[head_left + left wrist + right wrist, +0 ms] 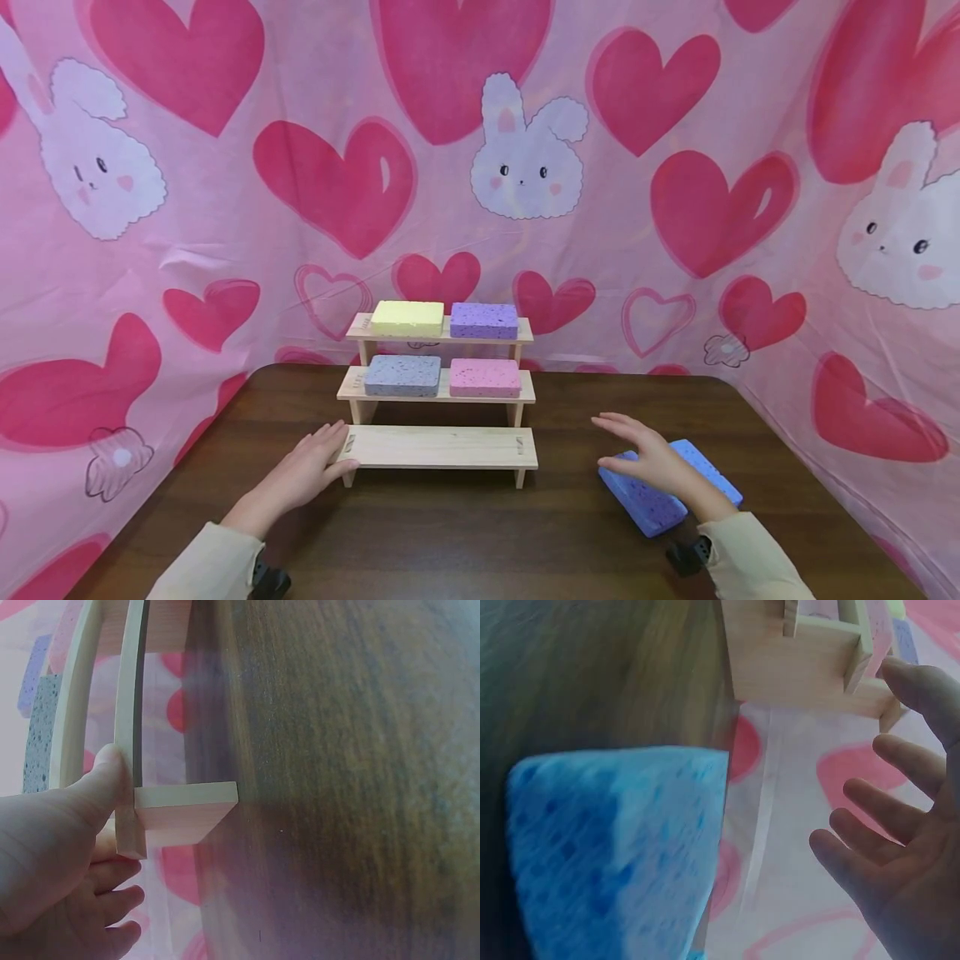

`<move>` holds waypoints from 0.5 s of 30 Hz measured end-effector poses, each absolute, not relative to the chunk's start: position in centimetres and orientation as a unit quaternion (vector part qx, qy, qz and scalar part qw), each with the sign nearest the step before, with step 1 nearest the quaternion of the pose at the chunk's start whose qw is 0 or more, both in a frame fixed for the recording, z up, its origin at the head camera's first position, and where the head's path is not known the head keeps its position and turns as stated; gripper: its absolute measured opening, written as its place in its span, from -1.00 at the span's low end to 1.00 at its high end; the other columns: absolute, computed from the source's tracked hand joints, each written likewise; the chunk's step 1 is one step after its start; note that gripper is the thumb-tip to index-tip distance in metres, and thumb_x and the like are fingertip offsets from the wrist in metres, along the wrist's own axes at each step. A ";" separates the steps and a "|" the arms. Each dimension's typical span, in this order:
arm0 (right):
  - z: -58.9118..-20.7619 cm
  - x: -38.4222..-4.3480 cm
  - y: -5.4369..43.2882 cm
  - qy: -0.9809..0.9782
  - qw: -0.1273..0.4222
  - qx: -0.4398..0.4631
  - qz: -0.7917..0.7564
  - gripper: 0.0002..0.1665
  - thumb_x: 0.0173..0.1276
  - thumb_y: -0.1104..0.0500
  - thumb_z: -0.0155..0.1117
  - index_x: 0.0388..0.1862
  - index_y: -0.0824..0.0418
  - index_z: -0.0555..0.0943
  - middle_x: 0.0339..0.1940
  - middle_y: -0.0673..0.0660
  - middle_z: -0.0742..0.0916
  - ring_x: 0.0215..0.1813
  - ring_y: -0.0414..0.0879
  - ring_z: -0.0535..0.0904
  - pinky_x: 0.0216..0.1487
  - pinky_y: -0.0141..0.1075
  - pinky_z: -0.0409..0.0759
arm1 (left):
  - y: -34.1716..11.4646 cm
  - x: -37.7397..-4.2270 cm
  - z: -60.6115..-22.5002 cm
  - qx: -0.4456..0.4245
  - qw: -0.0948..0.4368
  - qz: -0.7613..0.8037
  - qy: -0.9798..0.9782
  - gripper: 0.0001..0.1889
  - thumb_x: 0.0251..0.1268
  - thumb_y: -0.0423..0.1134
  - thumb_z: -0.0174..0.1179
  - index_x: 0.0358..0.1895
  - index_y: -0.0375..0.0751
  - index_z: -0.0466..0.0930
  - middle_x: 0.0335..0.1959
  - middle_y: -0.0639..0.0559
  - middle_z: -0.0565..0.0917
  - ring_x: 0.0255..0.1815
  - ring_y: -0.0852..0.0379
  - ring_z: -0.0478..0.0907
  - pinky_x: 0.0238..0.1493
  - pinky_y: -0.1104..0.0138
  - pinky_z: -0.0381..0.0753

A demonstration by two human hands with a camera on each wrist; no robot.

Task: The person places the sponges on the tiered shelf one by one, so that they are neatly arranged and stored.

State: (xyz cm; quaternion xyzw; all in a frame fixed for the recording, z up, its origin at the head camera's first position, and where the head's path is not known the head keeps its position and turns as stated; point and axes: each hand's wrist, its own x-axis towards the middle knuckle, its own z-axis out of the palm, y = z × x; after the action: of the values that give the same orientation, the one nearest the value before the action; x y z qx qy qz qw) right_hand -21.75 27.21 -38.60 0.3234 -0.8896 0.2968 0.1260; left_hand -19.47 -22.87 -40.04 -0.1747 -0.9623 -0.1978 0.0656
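A three-step wooden stand [442,448] stands on the table. My left hand [311,462] holds the left end of its lowest step, the thumb [105,776] on the front edge and the fingers around the board's end. My right hand [648,454] hovers over two blue sponges on the right, fingers spread and holding nothing. The nearer blue sponge [652,512] lies partly under the hand; the farther blue sponge [712,472] is partly hidden by the forearm. In the right wrist view, a blue sponge [615,847] appears beside the right hand [907,832].
On the top step sit a yellow sponge [407,318] and a purple sponge [483,320]. The middle step bears a grey-blue sponge [402,376] and a pink sponge [485,377]. Behind the dark wooden table [450,542] hangs a pink cloth [315,67] with hearts and rabbits.
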 end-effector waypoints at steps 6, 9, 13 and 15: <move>-39.1 -20.9 28.7 -0.896 0.080 0.303 0.315 -0.31 0.16 0.10 0.36 0.22 0.37 0.40 0.20 0.40 0.42 0.18 0.37 0.33 -0.02 0.24 0.39 | -22.8 -19.4 -40.1 -0.173 0.064 -0.202 -0.962 -0.33 0.18 -0.09 0.22 0.19 -0.58 0.30 0.21 -0.47 0.30 0.25 -0.41 0.17 0.21 -0.18 0.10; -39.4 -20.7 29.5 -0.904 0.051 0.280 0.319 -0.26 0.16 0.06 0.36 0.24 0.39 0.37 0.22 0.45 0.38 0.20 0.40 0.29 0.01 0.26 0.35 | -22.8 -19.4 -40.0 -0.173 0.063 -0.203 -0.962 -0.32 0.17 -0.08 0.22 0.19 -0.58 0.30 0.21 -0.47 0.30 0.25 -0.41 0.17 0.21 -0.18 0.09; -39.7 -20.3 30.3 -0.909 0.032 0.275 0.310 -0.21 0.15 0.04 0.37 0.24 0.43 0.34 0.22 0.49 0.36 0.21 0.43 0.26 0.03 0.29 0.30 | -22.9 -19.4 -39.9 -0.171 0.060 -0.204 -0.962 -0.32 0.18 -0.09 0.22 0.20 -0.57 0.29 0.22 -0.47 0.30 0.25 -0.40 0.16 0.22 -0.17 0.09; -39.8 -20.1 30.5 -0.910 0.028 0.277 0.308 -0.19 0.14 0.04 0.37 0.25 0.45 0.33 0.22 0.51 0.35 0.21 0.44 0.24 0.03 0.30 0.28 | -22.8 -19.4 -39.9 -0.171 0.060 -0.203 -0.962 -0.32 0.18 -0.08 0.22 0.20 -0.58 0.29 0.22 -0.47 0.30 0.25 -0.40 0.16 0.22 -0.17 0.09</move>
State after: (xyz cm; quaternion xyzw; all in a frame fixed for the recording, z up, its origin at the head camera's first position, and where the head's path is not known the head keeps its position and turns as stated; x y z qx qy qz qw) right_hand -20.11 30.54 -39.82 0.2770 -0.9098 0.3077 0.0278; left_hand -19.36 -22.85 -39.92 -0.1707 -0.9624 -0.2029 0.0599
